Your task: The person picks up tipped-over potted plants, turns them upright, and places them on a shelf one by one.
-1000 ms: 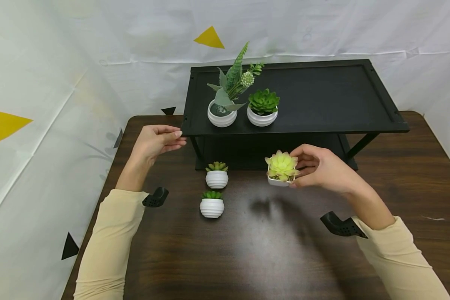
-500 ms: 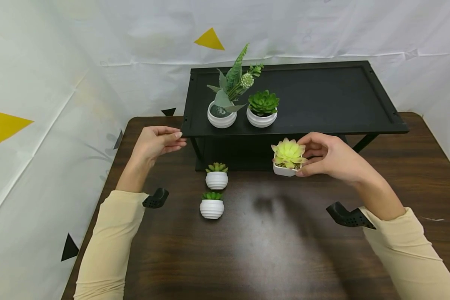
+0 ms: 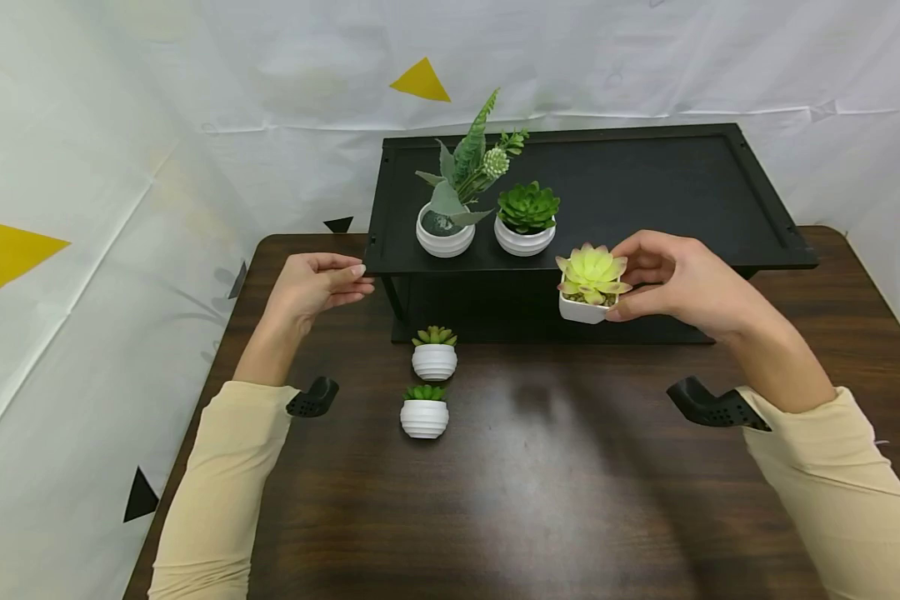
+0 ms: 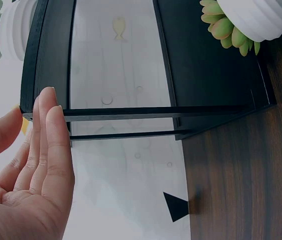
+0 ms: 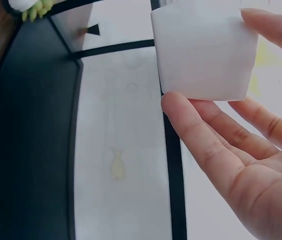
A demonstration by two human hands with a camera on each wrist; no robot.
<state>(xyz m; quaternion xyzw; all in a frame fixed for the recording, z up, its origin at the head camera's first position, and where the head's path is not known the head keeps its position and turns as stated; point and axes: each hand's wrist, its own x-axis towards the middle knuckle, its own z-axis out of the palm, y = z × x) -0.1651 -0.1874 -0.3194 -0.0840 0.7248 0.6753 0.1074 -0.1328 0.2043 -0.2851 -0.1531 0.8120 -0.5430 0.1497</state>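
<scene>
My right hand (image 3: 693, 279) holds a yellow-green succulent (image 3: 591, 272) in a square white pot (image 5: 205, 52), thumb on one side and fingers on the other. The pot is up off the table, overlapping the front edge of a black two-tier shelf (image 3: 645, 187) in the head view. At the shelf's front left corner, my left hand (image 3: 307, 292) pinches the top board between thumb and fingers. On that board stand a leafy plant in a round white pot (image 3: 446, 242) and a dark green succulent (image 3: 528, 208) in a similar pot.
Two small succulents in ribbed white pots, a rear one (image 3: 434, 362) and a front one (image 3: 423, 418), stand on the brown wooden table (image 3: 495, 517) before the shelf's left part. White sheeting (image 3: 285, 67) with yellow and black triangles hangs behind and to the left.
My right hand has raised the yellow-green succulent and moved it right and toward the shelf's top board. The left hand stays at the corner; the other plants stand as before.
</scene>
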